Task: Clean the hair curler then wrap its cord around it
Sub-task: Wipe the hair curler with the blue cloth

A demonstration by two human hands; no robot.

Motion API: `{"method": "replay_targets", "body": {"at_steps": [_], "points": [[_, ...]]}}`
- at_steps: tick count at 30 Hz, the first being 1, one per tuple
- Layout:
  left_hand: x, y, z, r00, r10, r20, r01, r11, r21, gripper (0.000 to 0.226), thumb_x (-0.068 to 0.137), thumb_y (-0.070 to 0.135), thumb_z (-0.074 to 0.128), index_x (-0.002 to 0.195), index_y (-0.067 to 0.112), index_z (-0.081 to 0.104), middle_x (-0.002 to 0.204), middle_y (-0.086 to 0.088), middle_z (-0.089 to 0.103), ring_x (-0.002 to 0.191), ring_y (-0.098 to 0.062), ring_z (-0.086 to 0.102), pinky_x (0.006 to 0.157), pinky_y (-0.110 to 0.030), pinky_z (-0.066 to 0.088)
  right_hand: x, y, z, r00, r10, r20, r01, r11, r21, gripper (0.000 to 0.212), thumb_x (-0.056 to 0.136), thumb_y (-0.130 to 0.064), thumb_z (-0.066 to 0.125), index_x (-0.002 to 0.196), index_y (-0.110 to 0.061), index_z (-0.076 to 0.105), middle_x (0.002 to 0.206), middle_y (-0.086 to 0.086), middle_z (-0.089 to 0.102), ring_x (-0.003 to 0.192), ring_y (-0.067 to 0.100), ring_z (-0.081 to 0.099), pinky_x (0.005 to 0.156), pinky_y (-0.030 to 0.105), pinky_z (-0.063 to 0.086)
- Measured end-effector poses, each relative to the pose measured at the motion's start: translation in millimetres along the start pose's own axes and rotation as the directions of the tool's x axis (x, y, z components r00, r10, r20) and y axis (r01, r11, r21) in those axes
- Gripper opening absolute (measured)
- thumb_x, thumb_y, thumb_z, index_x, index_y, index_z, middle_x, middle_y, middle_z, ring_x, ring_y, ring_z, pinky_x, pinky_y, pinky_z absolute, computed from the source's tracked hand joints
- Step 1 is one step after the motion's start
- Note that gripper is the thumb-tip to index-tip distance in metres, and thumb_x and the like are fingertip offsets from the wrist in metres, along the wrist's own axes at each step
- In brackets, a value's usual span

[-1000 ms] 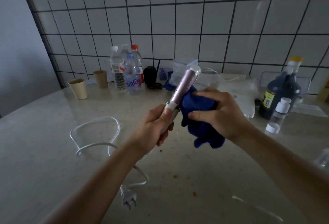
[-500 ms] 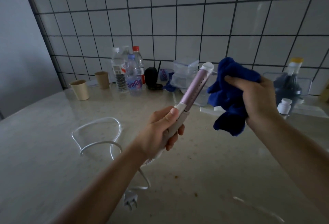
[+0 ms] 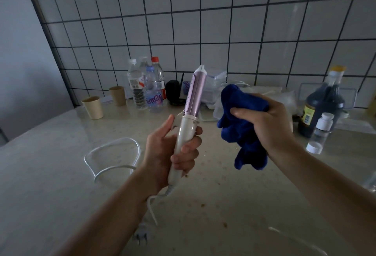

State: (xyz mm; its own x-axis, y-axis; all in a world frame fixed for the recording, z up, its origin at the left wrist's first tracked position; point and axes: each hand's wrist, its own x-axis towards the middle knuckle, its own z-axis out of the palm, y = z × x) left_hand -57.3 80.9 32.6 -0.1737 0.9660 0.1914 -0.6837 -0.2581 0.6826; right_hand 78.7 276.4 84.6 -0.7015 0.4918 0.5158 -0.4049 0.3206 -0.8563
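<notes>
The hair curler (image 3: 194,99) has a pink barrel and a white handle. My left hand (image 3: 175,150) grips the handle and holds the curler nearly upright above the counter. A bunched blue cloth (image 3: 242,121) hangs from my right hand (image 3: 266,123), a little to the right of the barrel and apart from it. The white cord (image 3: 109,154) runs from the handle's base under my left forearm and lies in a loose loop on the counter at the left. Its plug (image 3: 141,237) rests near the front, partly hidden by my left arm.
Along the tiled wall stand two paper cups (image 3: 94,107), several plastic water bottles (image 3: 151,91), a black object (image 3: 173,91), clear plastic boxes (image 3: 215,86), a dark jug (image 3: 323,105) and a small white-capped bottle (image 3: 321,131). Crumbs dot the beige counter (image 3: 50,174).
My right hand took the cloth off the barrel and now holds it lower at the right. My left hand raised the curler from a tilt to nearly upright.
</notes>
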Motion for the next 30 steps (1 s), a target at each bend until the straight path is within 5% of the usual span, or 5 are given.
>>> {"method": "replay_targets", "body": {"at_steps": [5,12,19,30], "points": [[1,0,-2,0.999,-0.006,0.052,0.008,0.999,-0.036,0.060,0.104,0.058,0.039,0.111,0.001,0.056,0.068,-0.006,0.059,0.042,-0.010,0.036,0.038,-0.022,0.033,0,-1,-1,0.998,0.039,0.055,-0.040,0.999,0.025,0.015,0.092,-0.010,0.072,0.103,-0.018,0.080,0.083,0.018,0.081,0.076,0.037,0.080,0.065,0.030,0.064],[1,-1,1,1.000,-0.009,0.023,0.010,0.999,-0.045,0.056,0.102,0.057,0.041,0.109,0.002,0.052,0.065,-0.006,0.057,0.039,-0.010,0.034,0.035,-0.022,0.038,0,3,0,0.997,0.052,0.063,-0.052,0.999,-0.007,0.018,0.091,-0.014,0.075,0.105,-0.025,0.080,0.084,0.017,0.082,0.080,0.037,0.081,0.075,0.045,0.067],[0,-5,1,0.995,0.043,-0.095,-0.038,0.998,0.053,0.069,0.103,0.062,0.037,0.122,0.000,0.062,0.070,-0.001,0.049,0.043,-0.007,0.044,0.039,-0.021,0.040,4,8,-1,0.997,0.039,-0.074,-0.045,0.996,-0.073,0.029,0.079,-0.029,0.084,0.107,-0.036,0.081,0.099,-0.007,0.083,0.091,0.011,0.079,0.082,0.038,0.060],[5,-18,14,0.976,0.050,-0.214,0.048,0.901,0.431,0.058,0.104,0.051,0.038,0.131,0.004,0.058,0.081,-0.006,0.056,0.052,-0.009,0.043,0.048,-0.022,0.040,10,-10,-14,0.991,-0.089,-0.103,0.081,0.993,-0.082,0.035,0.085,-0.021,0.081,0.104,-0.051,0.080,0.102,-0.014,0.082,0.095,0.005,0.078,0.085,0.033,0.058]]}}
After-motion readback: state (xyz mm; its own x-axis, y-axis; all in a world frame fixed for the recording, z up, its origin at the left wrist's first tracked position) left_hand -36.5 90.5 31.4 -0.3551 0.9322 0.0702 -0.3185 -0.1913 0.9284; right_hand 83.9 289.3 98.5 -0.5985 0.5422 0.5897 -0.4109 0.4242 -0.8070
